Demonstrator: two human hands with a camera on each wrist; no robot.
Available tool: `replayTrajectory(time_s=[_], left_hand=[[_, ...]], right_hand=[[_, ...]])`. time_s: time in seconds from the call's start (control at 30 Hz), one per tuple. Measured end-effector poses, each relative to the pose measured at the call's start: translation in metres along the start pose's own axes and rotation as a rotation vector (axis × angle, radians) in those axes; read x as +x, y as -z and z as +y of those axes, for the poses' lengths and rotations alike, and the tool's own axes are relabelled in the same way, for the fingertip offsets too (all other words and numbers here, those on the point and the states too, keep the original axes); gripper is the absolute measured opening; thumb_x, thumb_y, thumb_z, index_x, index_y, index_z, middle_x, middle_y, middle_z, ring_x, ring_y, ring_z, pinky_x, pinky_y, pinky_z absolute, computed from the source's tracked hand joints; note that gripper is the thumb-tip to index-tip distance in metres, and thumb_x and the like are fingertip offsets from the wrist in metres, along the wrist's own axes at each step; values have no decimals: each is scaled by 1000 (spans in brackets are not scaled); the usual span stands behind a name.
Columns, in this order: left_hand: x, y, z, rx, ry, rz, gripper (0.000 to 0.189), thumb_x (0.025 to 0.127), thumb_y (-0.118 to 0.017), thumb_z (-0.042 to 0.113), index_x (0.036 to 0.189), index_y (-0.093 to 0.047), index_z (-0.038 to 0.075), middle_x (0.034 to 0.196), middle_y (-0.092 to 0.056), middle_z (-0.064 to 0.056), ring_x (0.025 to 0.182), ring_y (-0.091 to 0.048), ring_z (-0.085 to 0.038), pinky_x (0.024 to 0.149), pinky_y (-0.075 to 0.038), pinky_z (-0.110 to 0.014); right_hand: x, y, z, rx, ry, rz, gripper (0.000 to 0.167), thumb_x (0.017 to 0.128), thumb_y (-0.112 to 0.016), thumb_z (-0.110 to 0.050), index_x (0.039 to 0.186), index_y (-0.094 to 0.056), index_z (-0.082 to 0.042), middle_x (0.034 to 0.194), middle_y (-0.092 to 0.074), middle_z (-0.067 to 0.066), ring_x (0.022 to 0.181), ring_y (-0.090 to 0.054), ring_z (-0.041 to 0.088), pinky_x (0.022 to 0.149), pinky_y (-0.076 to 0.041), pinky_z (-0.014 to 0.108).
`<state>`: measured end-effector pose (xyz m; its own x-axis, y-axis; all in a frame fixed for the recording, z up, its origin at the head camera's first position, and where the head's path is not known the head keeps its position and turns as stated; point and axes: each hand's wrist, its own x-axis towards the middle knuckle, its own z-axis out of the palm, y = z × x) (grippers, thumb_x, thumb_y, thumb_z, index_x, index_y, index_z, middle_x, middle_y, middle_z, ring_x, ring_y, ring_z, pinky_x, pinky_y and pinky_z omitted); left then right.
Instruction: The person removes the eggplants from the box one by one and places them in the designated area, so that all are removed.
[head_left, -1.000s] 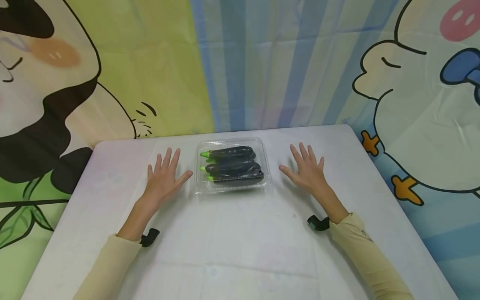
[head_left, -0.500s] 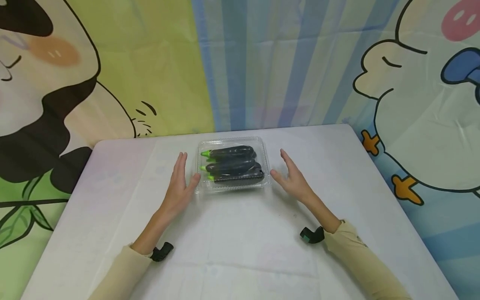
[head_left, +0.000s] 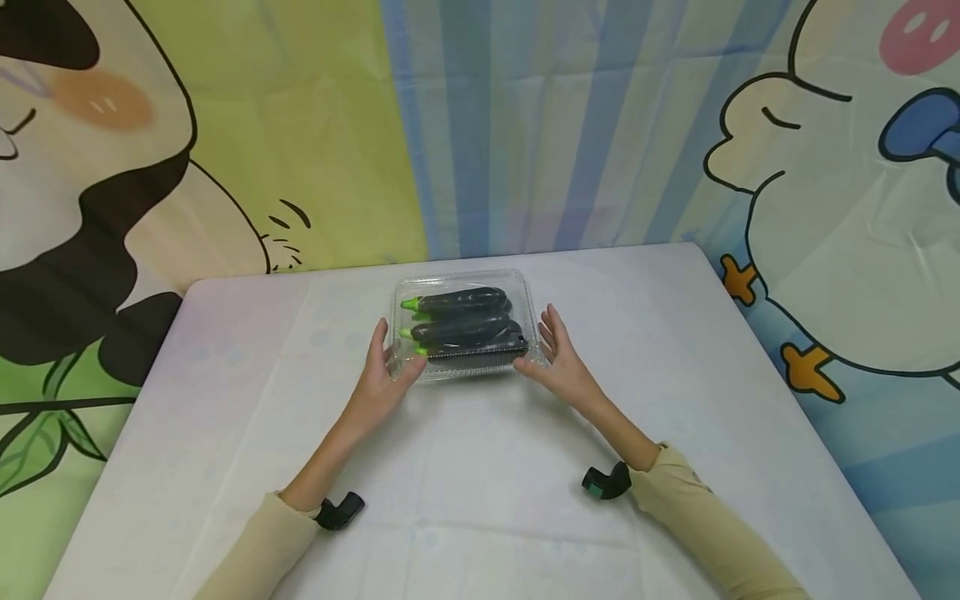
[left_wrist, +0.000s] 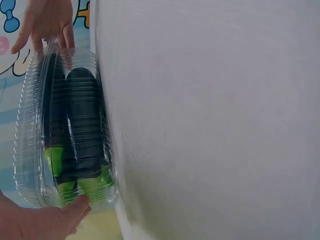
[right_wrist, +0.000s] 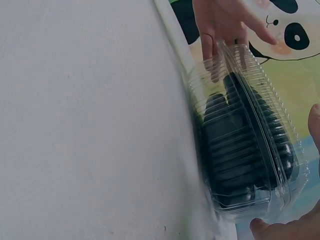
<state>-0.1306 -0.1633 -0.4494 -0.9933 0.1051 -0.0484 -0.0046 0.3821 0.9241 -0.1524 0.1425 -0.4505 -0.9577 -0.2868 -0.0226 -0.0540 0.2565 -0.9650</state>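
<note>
A clear plastic clamshell box (head_left: 472, 373) lies on the table, with several dark eggplants (head_left: 461, 328) with green stem ends inside. My left hand (head_left: 381, 385) is at its left end, fingers straight along that side. In the left wrist view the left thumb (left_wrist: 75, 207) overlaps the box's near end. At the opposite end is my right hand (head_left: 562, 371), its fingers extended beside the box and its thumb by the front right corner. The right wrist view shows the right thumb (right_wrist: 260, 227) close against the box's end; whether it presses cannot be told.
A white cloth covers the table (head_left: 480, 508). Behind it hangs a printed curtain (head_left: 517, 125) with cartoon figures and stripes. Black wrist cameras stick out by the left (head_left: 340, 511) and right sleeves (head_left: 606, 482).
Both hands have moved inward from either side, from spread above the table to the two ends of the box. The box has stayed in about the same place.
</note>
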Motion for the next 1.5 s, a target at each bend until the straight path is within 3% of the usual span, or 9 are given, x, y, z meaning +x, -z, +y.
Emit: replayTrajectory(time_s=[0.1, 0.27, 0.47, 0.67, 0.8, 0.93, 1.2, 1.5], left_hand=[[2, -1, 0, -8, 51, 4, 95, 94, -56, 47, 156, 8, 15, 165, 0, -10, 148, -22, -41, 116, -31, -56], [6, 0, -3, -34, 142, 8, 94, 94, -53, 52, 156, 7, 13, 165, -6, -12, 148, -19, -41, 119, -27, -53], [6, -1, -5, -56, 149, 4, 93, 94, -53, 51, 157, 4, 15, 164, -9, -13, 149, -15, -41, 120, -23, -55], [7, -2, -2, -23, 177, -20, 104, 88, -63, 52, 157, 6, 17, 165, -7, -7, 150, -15, -39, 119, -25, -57], [7, -1, -3, 23, 203, -46, 115, 82, -71, 52, 156, 11, 21, 165, -6, -6, 151, -12, -35, 120, -22, -56], [7, 0, -7, 57, 191, -72, 120, 80, -76, 47, 156, 14, 22, 165, -5, -10, 152, -8, -35, 121, -17, -58], [8, 2, -8, 48, 179, -86, 121, 80, -78, 41, 155, 15, 22, 165, -6, -12, 152, -8, -35, 121, -15, -58], [8, 2, -6, 54, 186, -80, 119, 81, -79, 35, 156, 13, 21, 164, -11, -12, 151, -13, -36, 121, -18, -57]], right_hand=[[0, -2, 2, 12, -25, -8, 120, 78, -73, -57, 156, 11, -21, 165, 0, 10, 153, -9, 30, 123, -19, 48], [1, -6, 3, -1, -83, -7, 112, 83, -74, -45, 157, 7, -17, 165, -7, 5, 153, -10, 29, 124, -18, 47], [-1, -6, 1, -12, -128, -12, 104, 87, -72, -36, 157, 2, -16, 165, -6, 8, 152, -11, 31, 122, -21, 49], [2, -7, 3, -32, -164, -18, 111, 83, -77, -36, 157, 3, -18, 165, -5, 9, 152, -9, 31, 122, -20, 51], [4, -9, 7, -54, -157, -30, 114, 82, -78, -32, 157, 6, -17, 165, -5, 11, 152, -9, 32, 121, -21, 54], [4, -12, 9, -93, -141, -14, 114, 82, -78, -31, 157, 6, -17, 164, -8, 12, 151, -13, 33, 120, -21, 54], [2, -15, 11, -178, -148, 40, 113, 81, -78, -37, 157, 2, -17, 164, -12, 12, 150, -16, 34, 121, -19, 55], [-1, -19, 9, -131, -129, 79, 107, 82, -77, -31, 158, -3, -18, 164, -13, 12, 149, -22, 34, 116, -33, 51]])
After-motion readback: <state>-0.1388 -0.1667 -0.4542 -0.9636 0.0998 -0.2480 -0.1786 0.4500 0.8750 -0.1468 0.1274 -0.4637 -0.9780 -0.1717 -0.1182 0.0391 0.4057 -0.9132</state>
